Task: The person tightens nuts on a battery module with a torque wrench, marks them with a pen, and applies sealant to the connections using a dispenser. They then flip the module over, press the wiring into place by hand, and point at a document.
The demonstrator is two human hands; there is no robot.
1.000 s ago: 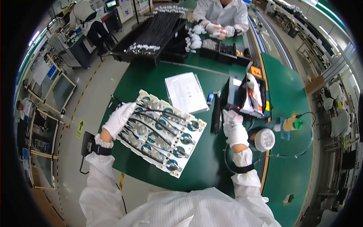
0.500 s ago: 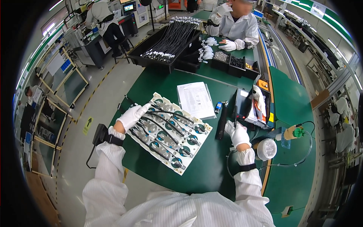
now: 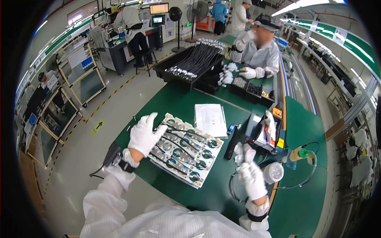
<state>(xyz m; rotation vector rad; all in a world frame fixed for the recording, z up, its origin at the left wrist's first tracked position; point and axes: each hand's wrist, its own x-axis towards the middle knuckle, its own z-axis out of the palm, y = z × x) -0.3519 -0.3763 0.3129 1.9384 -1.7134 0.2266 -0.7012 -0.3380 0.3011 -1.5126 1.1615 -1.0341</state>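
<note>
My left hand (image 3: 144, 135), gloved in white, has its fingers spread and nothing in them. It hovers at the far left corner of a white battery-module-like plate (image 3: 214, 152), which carries black cables, round metal discs and blue rings. My right hand (image 3: 253, 181), also gloved, is over the right side of the bench with its fingers curled together. What they hold, if anything, I cannot make out. Just beyond its fingertips lies crumpled white and pinkish material (image 3: 244, 153). A long black tool or bar (image 3: 232, 146) lies between the plate and that material.
A printed sheet (image 3: 210, 121) lies beyond the plate, with a small blue item (image 3: 231, 129) nearby. At right stand an open box (image 3: 281, 133), a white round container (image 3: 274, 172) and a green-capped bottle (image 3: 302, 153). Across the bench, a co-worker (image 3: 258, 53) sits by a black cable tray (image 3: 162, 72).
My right hand has drawn back toward me from beside the open box, uncovering crumpled material. My left hand has lifted off the plate's cables and spread its fingers. The view has tilted up.
</note>
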